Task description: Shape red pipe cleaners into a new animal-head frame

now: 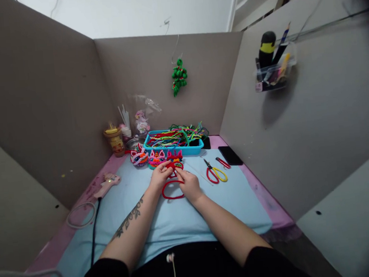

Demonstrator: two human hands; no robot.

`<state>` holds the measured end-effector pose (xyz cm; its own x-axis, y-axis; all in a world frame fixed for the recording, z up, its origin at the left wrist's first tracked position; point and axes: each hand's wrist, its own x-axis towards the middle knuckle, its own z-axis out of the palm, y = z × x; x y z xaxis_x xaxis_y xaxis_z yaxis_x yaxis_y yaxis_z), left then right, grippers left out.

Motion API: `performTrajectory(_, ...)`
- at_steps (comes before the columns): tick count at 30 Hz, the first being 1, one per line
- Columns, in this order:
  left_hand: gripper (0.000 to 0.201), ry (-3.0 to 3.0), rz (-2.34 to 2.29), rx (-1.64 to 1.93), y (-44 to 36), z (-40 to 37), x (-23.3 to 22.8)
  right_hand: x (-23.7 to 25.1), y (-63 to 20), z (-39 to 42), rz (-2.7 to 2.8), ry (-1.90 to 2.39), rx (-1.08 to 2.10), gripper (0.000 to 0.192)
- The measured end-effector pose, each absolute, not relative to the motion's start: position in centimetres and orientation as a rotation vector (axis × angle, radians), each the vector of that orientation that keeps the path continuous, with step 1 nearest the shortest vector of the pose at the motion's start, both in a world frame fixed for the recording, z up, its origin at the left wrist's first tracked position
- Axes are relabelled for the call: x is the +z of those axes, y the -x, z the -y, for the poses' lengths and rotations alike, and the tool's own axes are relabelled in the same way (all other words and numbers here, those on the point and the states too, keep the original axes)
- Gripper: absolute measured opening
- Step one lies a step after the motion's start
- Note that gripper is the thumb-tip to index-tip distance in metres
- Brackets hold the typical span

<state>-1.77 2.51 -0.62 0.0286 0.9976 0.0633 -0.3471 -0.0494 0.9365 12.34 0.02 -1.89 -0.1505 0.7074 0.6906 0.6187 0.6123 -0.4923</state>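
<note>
- Grey partition panels (133, 65) wall in a work surface spread with pale-blue cloth (235, 207); clock directions are the wearer's, centred on the fingertips.
- Both hands meet near the cloth's middle: the left hand (160, 176) pinches a small red fuzzy piece with a green patch (170, 167) from 9 o'clock, the right hand (190, 185) from 4 o'clock, fingers curled in.
- At 6 o'clock sits a red fuzzy oval loop (173, 198), partly behind the right fingers; whether it joins the small piece I cannot tell.
- Pinching too hard or pulling unevenly could bend the piece out of shape; if the two are joined, a tug could skew the loop.
- Reaching forward could nudge the three colourful fuzzy animal faces (156, 159) between 10 and 12 o'clock. Towards 8, the black cable (94, 232) could catch the left forearm and drag the pale-pink gun-shaped tool (106, 186) at 9.
- The loop's long axis appears to run from 9 to 3 o'clock, and its closed curve bows towards 6. Fingers cover too much of the small piece to judge its axis.
</note>
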Motion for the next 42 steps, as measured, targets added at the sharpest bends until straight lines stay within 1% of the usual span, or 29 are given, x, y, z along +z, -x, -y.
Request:
performTrajectory(6, 0.057, -1.041, -0.885, 1.389, 1.8, -2.9, -1.2, -1.8, -12.3, -0.1, 1.855, 1.076, 0.164, 0.034)
performTrajectory(11, 0.058, -1.103, -0.943, 1.441, 1.8, -2.9, -0.9, -1.8, -12.1, -0.1, 1.844, 1.053, 0.221, 0.032)
performTrajectory(14, 0.058, -1.142, -0.977, 1.459, 1.9, -2.8, -0.6, -1.9, -12.0, 0.0, 1.810, 1.044, 0.285, 0.030)
performTrajectory(17, 0.053, -1.214, -1.010, 1.465, 1.9, -2.7, -0.4, -1.7, -11.9, 0.1, 1.756, 1.090, 0.349, 0.025)
performTrajectory(21, 0.043, -1.406, -1.038, 1.473, 1.8, -2.7, -0.6, -1.3, -12.2, 0.1, 1.742, 1.103, 0.377, 0.021)
performTrajectory(26, 0.037, -1.789, -1.189, 1.435, 2.0, -2.3, -0.5, -1.2, -12.8, -0.5, 1.778, 1.052, 0.288, 0.018)
performTrajectory(31, 0.040, -1.947, -1.168, 1.312, 1.8, -1.4, 0.2, -1.1, -13.5, -1.2, 1.766, 1.083, 0.198, 0.017)
performTrajectory(38, 0.047, -1.829, -1.046, 1.247, 1.6, -1.3, 0.3, -1.0, -14.2, -1.5, 1.729, 1.086, 0.197, 0.016)
performTrajectory(42, 0.047, -1.817, -1.023, 1.207, 1.5, -1.0, 0.6, -1.0, -14.4, -1.6, 1.720, 1.086, 0.203, 0.016)
